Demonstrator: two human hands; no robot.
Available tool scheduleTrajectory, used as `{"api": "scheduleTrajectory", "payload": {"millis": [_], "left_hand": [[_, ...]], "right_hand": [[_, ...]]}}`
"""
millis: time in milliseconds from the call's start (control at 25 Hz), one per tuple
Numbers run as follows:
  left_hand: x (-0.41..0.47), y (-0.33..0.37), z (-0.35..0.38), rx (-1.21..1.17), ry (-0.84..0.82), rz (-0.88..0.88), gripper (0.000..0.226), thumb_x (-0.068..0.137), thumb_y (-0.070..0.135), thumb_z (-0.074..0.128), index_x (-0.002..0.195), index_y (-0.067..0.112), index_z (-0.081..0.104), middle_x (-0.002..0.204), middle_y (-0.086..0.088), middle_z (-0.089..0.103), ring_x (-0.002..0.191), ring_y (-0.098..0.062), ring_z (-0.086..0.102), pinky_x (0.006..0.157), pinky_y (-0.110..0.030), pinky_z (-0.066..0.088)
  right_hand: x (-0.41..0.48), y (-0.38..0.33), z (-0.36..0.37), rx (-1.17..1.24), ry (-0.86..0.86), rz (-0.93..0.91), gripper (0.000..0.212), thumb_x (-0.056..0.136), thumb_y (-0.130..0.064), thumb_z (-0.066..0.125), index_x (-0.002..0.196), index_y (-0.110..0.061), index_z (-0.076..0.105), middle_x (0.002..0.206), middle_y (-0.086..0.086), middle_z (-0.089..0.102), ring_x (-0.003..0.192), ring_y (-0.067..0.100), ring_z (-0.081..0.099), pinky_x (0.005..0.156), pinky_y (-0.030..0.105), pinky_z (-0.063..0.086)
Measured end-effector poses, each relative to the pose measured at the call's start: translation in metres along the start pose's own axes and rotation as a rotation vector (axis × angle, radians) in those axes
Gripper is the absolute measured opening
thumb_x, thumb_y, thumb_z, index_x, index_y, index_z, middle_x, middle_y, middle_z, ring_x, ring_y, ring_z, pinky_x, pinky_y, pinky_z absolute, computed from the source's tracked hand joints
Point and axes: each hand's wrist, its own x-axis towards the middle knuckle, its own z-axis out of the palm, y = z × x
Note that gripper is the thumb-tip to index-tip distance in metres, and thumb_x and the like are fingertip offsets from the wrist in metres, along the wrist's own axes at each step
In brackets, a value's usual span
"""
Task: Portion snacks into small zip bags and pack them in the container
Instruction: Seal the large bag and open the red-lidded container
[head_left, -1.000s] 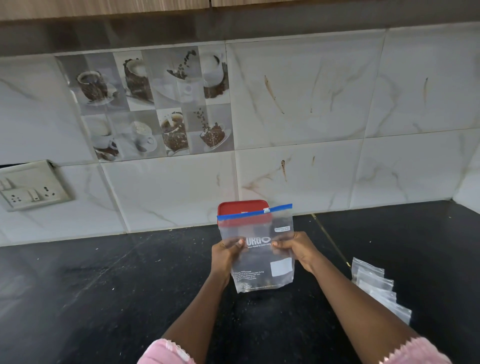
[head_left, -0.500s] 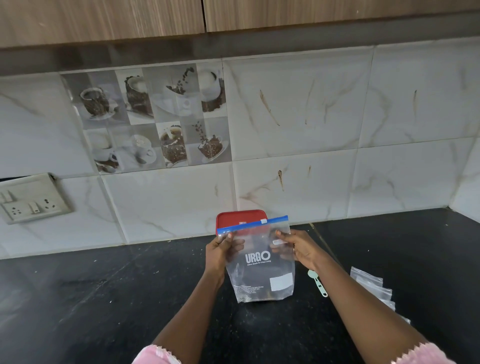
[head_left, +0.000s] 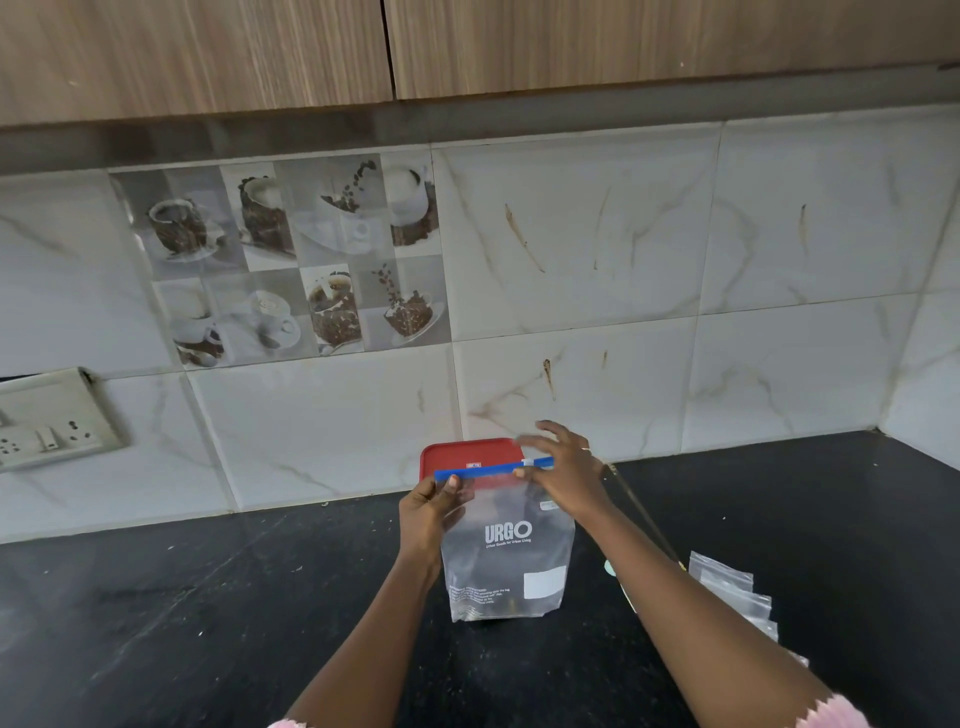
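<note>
A clear URGO zip bag with a blue zip strip stands upright on the black counter. My left hand pinches the bag's upper left corner just under the strip. My right hand pinches the strip's right end between thumb and forefinger, its other fingers spread. Behind the bag stands a container with a red lid, partly hidden by the bag. Several small clear zip bags lie in a pile on the counter to the right.
A pale green scoop shows partly behind my right forearm. The tiled wall rises right behind the container, with a socket plate at left. Wooden cabinets hang overhead.
Both hands slid up from the bag's middle to its top. The right hand went to the right end of the blue strip; the camera tilted upward.
</note>
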Motion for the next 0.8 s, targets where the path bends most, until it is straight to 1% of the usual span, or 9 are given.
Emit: {"api": "scheduleTrajectory", "payload": {"millis": [80,160,280,400,480,560,600,680,800], "left_hand": [[0.0,0.001,0.001,-0.008,0.019,-0.003,0.012,0.091,0.013,0.058,0.085,0.013,0.069,0.07,0.004,0.073,0.071,-0.012,0.067,0.074,-0.029,0.05],[-0.001,0.003,0.002,-0.014,0.032,-0.004,0.016,0.092,0.012,0.057,0.082,0.012,0.069,0.066,0.004,0.072,0.071,-0.012,0.066,0.074,-0.028,0.049],[-0.001,0.005,0.001,-0.012,0.058,0.006,0.018,0.092,0.01,0.056,0.079,0.011,0.069,0.063,0.004,0.072,0.064,-0.005,0.067,0.072,-0.026,0.048],[0.002,0.006,0.0,-0.029,0.088,0.005,0.016,0.093,0.011,0.055,0.083,0.009,0.068,0.063,0.006,0.072,0.06,-0.002,0.066,0.071,-0.025,0.048],[0.003,0.005,0.0,-0.035,0.092,0.002,0.014,0.092,0.011,0.056,0.085,0.008,0.067,0.06,0.006,0.07,0.056,-0.003,0.064,0.068,-0.025,0.047],[0.004,0.0,-0.004,-0.06,0.109,0.016,0.014,0.092,0.012,0.057,0.082,0.007,0.066,0.054,0.005,0.061,0.05,-0.011,0.053,0.061,-0.022,0.045],[0.005,-0.004,-0.007,-0.062,0.121,0.024,0.014,0.092,0.014,0.057,0.083,0.008,0.066,0.059,0.003,0.057,0.055,-0.014,0.048,0.06,-0.022,0.045],[0.001,-0.014,-0.017,-0.001,0.132,0.033,0.011,0.093,0.018,0.056,0.097,0.01,0.063,0.08,-0.002,0.061,0.071,-0.016,0.055,0.066,-0.022,0.05],[-0.013,-0.036,-0.031,0.107,0.136,-0.011,0.024,0.095,0.018,0.051,0.118,0.012,0.05,0.103,0.0,0.062,0.087,-0.009,0.061,0.069,-0.017,0.049]], "right_hand": [[0.002,-0.012,-0.001,-0.158,-0.062,-0.01,0.019,0.083,-0.032,0.067,0.101,-0.029,0.072,0.114,-0.01,0.062,0.12,0.013,0.044,0.097,0.039,0.025],[0.002,-0.014,-0.004,-0.158,-0.087,-0.003,0.016,0.084,-0.029,0.066,0.098,-0.024,0.074,0.094,-0.01,0.064,0.114,0.012,0.048,0.093,0.036,0.022],[0.003,-0.01,-0.016,-0.177,-0.092,0.014,0.016,0.084,-0.025,0.067,0.097,-0.024,0.075,0.094,-0.009,0.073,0.106,0.007,0.055,0.085,0.03,0.02],[0.006,0.002,-0.03,-0.169,-0.101,0.069,0.016,0.079,-0.023,0.071,0.095,-0.022,0.076,0.094,-0.006,0.074,0.092,0.007,0.056,0.086,0.029,0.026],[0.005,0.011,-0.034,-0.013,-0.102,0.093,0.016,0.076,-0.018,0.075,0.092,-0.017,0.076,0.085,-0.001,0.073,0.086,0.009,0.058,0.087,0.028,0.037],[-0.001,0.019,-0.032,0.264,-0.119,0.141,0.02,0.076,-0.01,0.076,0.095,-0.013,0.072,0.075,0.001,0.068,0.08,0.013,0.062,0.083,0.024,0.043],[-0.006,0.024,-0.028,0.42,-0.135,0.182,0.027,0.076,-0.008,0.076,0.1,-0.015,0.067,0.075,0.001,0.068,0.078,0.014,0.063,0.083,0.023,0.044],[-0.018,0.041,-0.012,0.632,-0.2,0.289,0.041,0.077,-0.003,0.074,0.111,-0.017,0.055,0.08,0.002,0.069,0.079,0.013,0.064,0.082,0.025,0.045],[-0.037,0.063,0.023,0.699,-0.276,0.44,0.035,0.082,0.0,0.068,0.107,-0.013,0.049,0.087,0.005,0.069,0.078,0.012,0.065,0.068,0.022,0.049]]}}
